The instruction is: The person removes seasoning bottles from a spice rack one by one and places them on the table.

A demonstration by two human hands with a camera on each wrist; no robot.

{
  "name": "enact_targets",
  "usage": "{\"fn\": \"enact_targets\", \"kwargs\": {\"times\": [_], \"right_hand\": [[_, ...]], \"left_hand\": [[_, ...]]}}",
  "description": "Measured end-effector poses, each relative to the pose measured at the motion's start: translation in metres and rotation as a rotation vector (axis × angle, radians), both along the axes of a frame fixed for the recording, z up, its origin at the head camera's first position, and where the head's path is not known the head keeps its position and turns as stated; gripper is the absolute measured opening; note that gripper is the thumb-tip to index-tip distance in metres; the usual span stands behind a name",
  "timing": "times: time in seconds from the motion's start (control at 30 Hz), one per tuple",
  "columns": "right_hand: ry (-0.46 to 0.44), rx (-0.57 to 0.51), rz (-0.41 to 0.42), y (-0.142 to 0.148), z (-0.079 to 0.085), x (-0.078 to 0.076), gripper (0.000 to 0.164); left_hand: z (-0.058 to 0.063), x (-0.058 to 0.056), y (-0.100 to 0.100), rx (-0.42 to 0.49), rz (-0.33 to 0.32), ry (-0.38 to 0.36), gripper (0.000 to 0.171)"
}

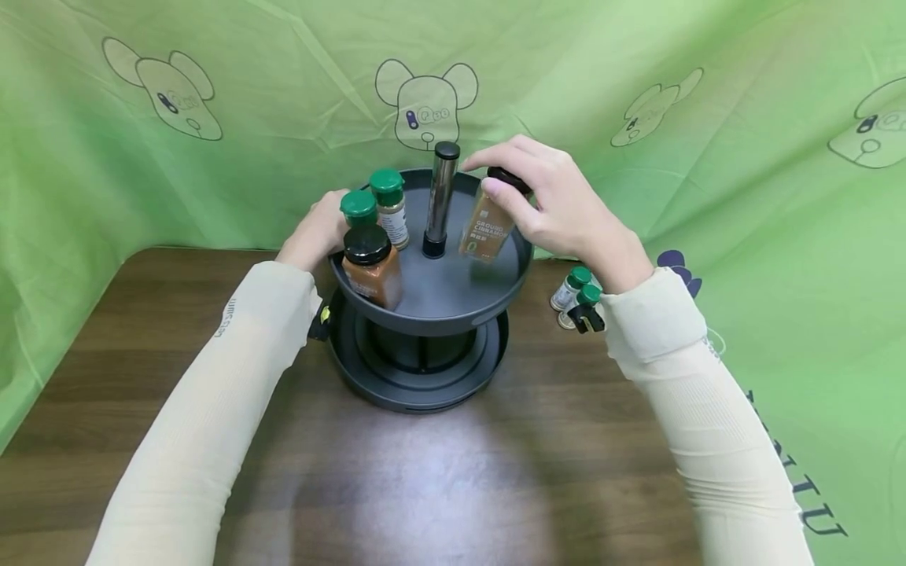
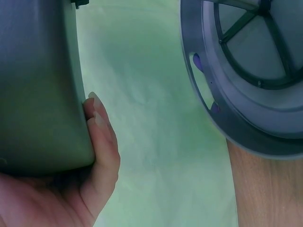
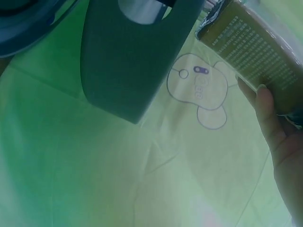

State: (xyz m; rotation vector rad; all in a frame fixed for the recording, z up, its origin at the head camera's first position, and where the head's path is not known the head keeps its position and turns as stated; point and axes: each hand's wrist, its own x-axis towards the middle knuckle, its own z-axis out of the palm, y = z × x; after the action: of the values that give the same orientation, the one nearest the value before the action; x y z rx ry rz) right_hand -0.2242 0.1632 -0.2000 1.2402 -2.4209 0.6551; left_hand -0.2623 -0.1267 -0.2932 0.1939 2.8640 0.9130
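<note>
A dark grey two-tier spice rack (image 1: pixel 453 295) stands on the table with a metal post (image 1: pixel 440 200) rising from its upper tray. My left hand (image 1: pixel 318 229) grips the upper tray at its left side; the left wrist view shows its fingers against the tray's wall. A ground cinnamon jar (image 1: pixel 486 228) with a black lid tilts over the tray's right half, pinched near its top by my right hand (image 1: pixel 555 196). Whether its base touches the tray, I cannot tell. On the tray's left sit a black-lidded jar of orange-brown spice (image 1: pixel 375 281) and two green-capped bottles (image 1: pixel 393 216).
Two small green-capped bottles (image 1: pixel 566 292) stand on the wooden table (image 1: pixel 425 487), right of the rack and below my right forearm. Under the upper tray is the lower tray (image 1: pixel 425 397). A green cloth (image 1: pixel 297 102) with bear-head drawings hangs behind.
</note>
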Motion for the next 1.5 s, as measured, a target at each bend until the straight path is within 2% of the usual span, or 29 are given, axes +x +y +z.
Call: {"fn": "enact_targets", "kwargs": {"times": [0.3, 0.7, 1.13, 1.5], "right_hand": [[0.012, -0.027, -0.038, 0.007, 0.002, -0.004, 0.027], [0.138, -0.087, -0.099, 0.022, 0.002, -0.014, 0.036], [0.132, -0.113, -0.190, 0.034, -0.002, -0.016, 0.031], [0.195, -0.139, -0.232, 0.050, -0.007, -0.020, 0.032]], "left_hand": [[0.000, -0.001, -0.001, 0.002, -0.012, -0.002, 0.027], [0.001, 0.002, -0.001, 0.018, -0.002, -0.011, 0.025], [0.000, -0.001, -0.001, 0.012, 0.019, -0.026, 0.025], [0.001, -0.001, -0.001, 0.004, 0.011, -0.021, 0.026]]}}
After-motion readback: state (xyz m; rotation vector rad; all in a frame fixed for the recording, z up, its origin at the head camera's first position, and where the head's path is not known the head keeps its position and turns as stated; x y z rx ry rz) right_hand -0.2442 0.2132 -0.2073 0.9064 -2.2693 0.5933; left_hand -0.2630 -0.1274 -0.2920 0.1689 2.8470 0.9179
